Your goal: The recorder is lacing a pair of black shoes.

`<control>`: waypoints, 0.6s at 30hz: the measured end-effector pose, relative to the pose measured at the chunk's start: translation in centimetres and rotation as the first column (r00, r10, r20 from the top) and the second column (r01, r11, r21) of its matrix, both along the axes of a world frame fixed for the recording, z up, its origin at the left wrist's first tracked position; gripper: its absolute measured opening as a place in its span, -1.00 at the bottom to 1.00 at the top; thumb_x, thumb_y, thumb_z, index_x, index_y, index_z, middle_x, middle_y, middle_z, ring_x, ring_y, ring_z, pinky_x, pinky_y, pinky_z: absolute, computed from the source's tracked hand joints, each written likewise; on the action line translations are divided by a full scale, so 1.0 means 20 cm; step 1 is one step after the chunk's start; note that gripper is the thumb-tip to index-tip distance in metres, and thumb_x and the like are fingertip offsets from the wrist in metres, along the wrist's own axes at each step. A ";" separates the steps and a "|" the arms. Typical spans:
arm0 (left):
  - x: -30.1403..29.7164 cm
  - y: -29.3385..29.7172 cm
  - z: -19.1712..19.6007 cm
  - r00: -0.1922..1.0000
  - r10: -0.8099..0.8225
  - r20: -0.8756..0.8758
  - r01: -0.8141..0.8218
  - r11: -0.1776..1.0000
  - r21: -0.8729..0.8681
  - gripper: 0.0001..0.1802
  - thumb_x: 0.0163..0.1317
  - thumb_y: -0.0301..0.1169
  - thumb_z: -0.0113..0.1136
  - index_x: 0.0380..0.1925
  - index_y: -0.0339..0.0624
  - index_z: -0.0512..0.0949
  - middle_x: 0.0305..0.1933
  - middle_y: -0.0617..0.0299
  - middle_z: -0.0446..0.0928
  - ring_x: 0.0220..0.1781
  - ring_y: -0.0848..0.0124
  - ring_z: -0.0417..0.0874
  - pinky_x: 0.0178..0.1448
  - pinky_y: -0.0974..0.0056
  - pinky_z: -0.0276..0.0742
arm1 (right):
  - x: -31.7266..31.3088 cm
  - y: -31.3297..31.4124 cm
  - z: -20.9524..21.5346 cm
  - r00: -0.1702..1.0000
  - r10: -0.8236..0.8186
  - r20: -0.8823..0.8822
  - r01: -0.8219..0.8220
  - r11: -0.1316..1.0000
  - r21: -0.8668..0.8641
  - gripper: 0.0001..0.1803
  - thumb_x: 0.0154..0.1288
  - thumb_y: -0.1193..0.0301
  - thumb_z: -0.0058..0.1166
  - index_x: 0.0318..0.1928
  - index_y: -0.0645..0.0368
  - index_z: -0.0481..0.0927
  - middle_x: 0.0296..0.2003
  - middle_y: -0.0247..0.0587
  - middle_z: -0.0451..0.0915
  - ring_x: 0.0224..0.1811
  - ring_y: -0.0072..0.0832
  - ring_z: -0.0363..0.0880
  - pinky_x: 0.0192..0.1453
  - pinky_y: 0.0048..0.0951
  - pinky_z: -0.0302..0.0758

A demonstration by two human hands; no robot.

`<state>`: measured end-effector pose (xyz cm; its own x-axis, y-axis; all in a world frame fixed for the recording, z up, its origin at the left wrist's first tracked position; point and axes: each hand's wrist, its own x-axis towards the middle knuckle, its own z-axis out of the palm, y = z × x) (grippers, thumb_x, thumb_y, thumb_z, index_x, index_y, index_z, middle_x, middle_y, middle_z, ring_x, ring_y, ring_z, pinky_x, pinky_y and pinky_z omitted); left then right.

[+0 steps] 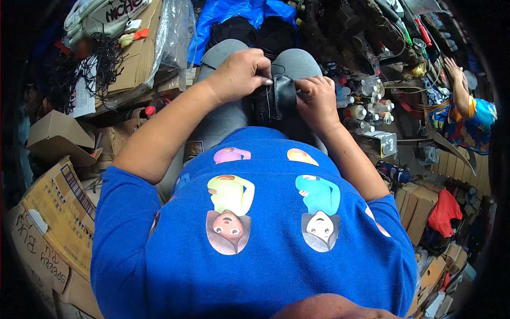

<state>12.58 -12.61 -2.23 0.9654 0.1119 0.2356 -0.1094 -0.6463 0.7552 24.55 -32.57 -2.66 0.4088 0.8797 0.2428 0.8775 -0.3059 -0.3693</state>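
Black leather piece (276, 98), glossy and folded over itself, resting on the lap across grey-trousered knees (297, 61), pinched from both sides. Left hand (239, 74) curled over its upper left edge, fingers (261, 80) closed tight on the fold, thumb tucked beneath. Right hand (317, 98) closed on the right edge, fingers pressed against the leather, knuckles bent; exact fingertip contact hidden behind the fold. Both hands touching the piece, nearly meeting above it.

Progress, as a judgement only: somewhere in the middle of working the fold. Leather already doubled over and held in shape, but nothing visibly fixed, stitched or glued, and no tool in either hand. Hard to tell what finished form is meant, since most of the piece lies under the hands.

Further out: blue printed shirt (255, 228) filling the lower view. Left of the knees, flattened cardboard boxes (53, 212), a clear plastic bag (172, 37) and tangled dark cord (101, 64). Beyond the knees, blue sheeting (234, 16) behind a black rounded shape. Right of the lap, a cluster of small bottles (366, 103), a dark blue can (393, 171) and a red bag (443, 210) among more boxes. Upper right, another person's raised arm (459, 87) in a colourful sleeve, well apart.
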 end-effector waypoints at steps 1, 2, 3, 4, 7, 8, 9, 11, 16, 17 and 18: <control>0.00 -0.01 -0.02 0.998 0.010 -0.067 -0.011 1.000 -0.013 -0.85 0.00 -0.44 0.39 -0.48 -0.22 0.59 -0.40 0.11 0.51 -0.28 0.12 0.57 -0.16 0.12 0.48 | 0.00 0.01 -0.01 1.000 0.000 0.018 0.001 1.000 -0.020 -0.88 0.03 0.37 0.24 -0.36 0.04 0.66 -0.34 -0.30 0.64 -0.13 -0.29 0.54 0.10 -0.19 0.28; 0.01 -0.02 -0.03 0.991 0.048 -0.123 -0.051 0.999 -0.018 -0.85 0.01 -0.42 0.39 -0.47 -0.21 0.60 -0.36 0.10 0.53 -0.26 0.12 0.58 -0.15 0.12 0.49 | 0.01 0.01 -0.02 0.999 -0.037 0.024 0.039 0.995 -0.096 -0.91 0.05 0.38 0.23 -0.38 0.04 0.65 -0.36 -0.29 0.63 -0.14 -0.29 0.53 0.09 -0.19 0.28; 0.01 -0.02 -0.05 0.998 0.055 0.015 -0.054 0.998 -0.032 -0.84 0.01 -0.41 0.40 -0.45 -0.20 0.61 -0.35 0.10 0.54 -0.26 0.12 0.58 -0.16 0.12 0.49 | 0.01 0.01 -0.03 0.997 0.011 0.073 -0.010 1.000 -0.025 -0.92 0.05 0.39 0.22 -0.39 0.04 0.64 -0.37 -0.28 0.62 -0.15 -0.29 0.53 0.09 -0.19 0.28; 0.00 -0.03 -0.05 0.996 0.055 0.065 -0.052 0.998 -0.043 -0.83 0.00 -0.40 0.40 -0.44 -0.20 0.61 -0.33 0.09 0.55 -0.26 0.11 0.59 -0.16 0.12 0.49 | 0.02 0.00 -0.02 0.994 0.021 0.107 -0.020 1.000 -0.013 -0.93 0.05 0.39 0.21 -0.40 0.04 0.63 -0.38 -0.26 0.62 -0.15 -0.29 0.53 0.09 -0.18 0.28; -0.08 -0.05 -0.05 0.975 0.145 0.166 -0.161 0.983 0.086 -0.78 0.02 -0.30 0.41 -0.37 -0.12 0.62 -0.21 0.15 0.57 -0.10 0.13 0.58 -0.04 0.09 0.43 | 0.03 -0.07 0.01 0.995 0.041 0.087 -0.034 0.996 -0.081 -0.93 0.08 0.41 0.19 -0.39 0.10 0.63 -0.38 -0.17 0.62 -0.16 -0.23 0.55 0.06 -0.17 0.33; -0.12 -0.06 -0.04 0.974 0.176 0.140 -0.200 0.963 0.181 -0.77 0.03 -0.28 0.40 -0.36 -0.10 0.61 -0.20 0.17 0.57 -0.06 0.14 0.56 0.01 0.08 0.40 | 0.04 -0.09 0.03 0.997 0.047 0.067 -0.042 0.996 -0.084 -0.91 0.10 0.42 0.18 -0.37 0.13 0.64 -0.37 -0.14 0.62 -0.16 -0.20 0.56 0.05 -0.16 0.36; -0.16 -0.07 -0.04 0.965 0.223 0.141 -0.255 0.927 0.275 -0.77 0.04 -0.26 0.40 -0.35 -0.08 0.61 -0.18 0.19 0.57 -0.01 0.14 0.55 0.06 0.07 0.37 | 0.03 -0.10 0.04 0.993 0.001 -0.122 -0.013 0.995 -0.097 -0.89 0.11 0.43 0.18 -0.34 0.16 0.65 -0.35 -0.10 0.63 -0.16 -0.17 0.57 0.03 -0.17 0.40; -0.22 -0.09 -0.02 0.988 0.143 0.055 -0.153 0.922 0.357 -0.77 0.09 -0.23 0.35 -0.32 -0.05 0.59 -0.17 0.23 0.56 0.07 0.17 0.49 0.16 0.05 0.26 | 0.01 -0.10 0.04 0.870 -0.086 -0.485 0.037 0.993 -0.110 -0.85 0.13 0.44 0.17 -0.28 0.23 0.66 -0.33 -0.03 0.64 -0.17 -0.12 0.60 -0.01 -0.19 0.47; -0.27 -0.09 0.03 0.994 0.106 -0.005 -0.104 0.984 0.147 -0.85 0.19 -0.31 0.25 -0.38 -0.14 0.57 -0.34 0.12 0.56 -0.13 0.10 0.56 -0.05 0.04 0.40 | 0.00 0.04 0.00 0.694 -0.099 -0.713 0.056 0.995 -0.084 -0.82 0.15 0.46 0.16 -0.23 0.21 0.66 -0.28 -0.02 0.64 -0.14 -0.11 0.62 -0.03 -0.22 0.50; -0.28 -0.08 0.04 0.995 0.103 -0.008 -0.102 0.994 0.038 -0.85 0.20 -0.33 0.24 -0.39 -0.16 0.57 -0.38 0.09 0.55 -0.19 0.08 0.57 -0.10 0.04 0.43 | 0.01 0.04 0.00 0.819 -0.015 -0.573 -0.012 0.999 -0.044 -0.84 0.14 0.46 0.16 -0.25 0.19 0.66 -0.28 -0.04 0.63 -0.13 -0.11 0.61 -0.02 -0.20 0.47; -0.28 -0.07 0.05 0.988 0.143 0.057 -0.150 0.977 0.149 -0.84 0.24 -0.38 0.21 -0.35 -0.26 0.55 -0.41 0.01 0.54 -0.28 0.07 0.57 -0.16 0.12 0.45 | 0.03 0.01 0.00 0.907 0.024 -0.420 -0.067 0.994 -0.089 -0.87 0.14 0.46 0.16 -0.27 0.17 0.65 -0.29 -0.07 0.62 -0.12 -0.12 0.59 -0.01 -0.19 0.45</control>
<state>6.95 -13.91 -1.19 0.9289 0.2110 0.3043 -0.0370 -0.7648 0.6432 25.09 -32.34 -2.70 0.4126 0.9104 -0.0309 0.6632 -0.3234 -0.6750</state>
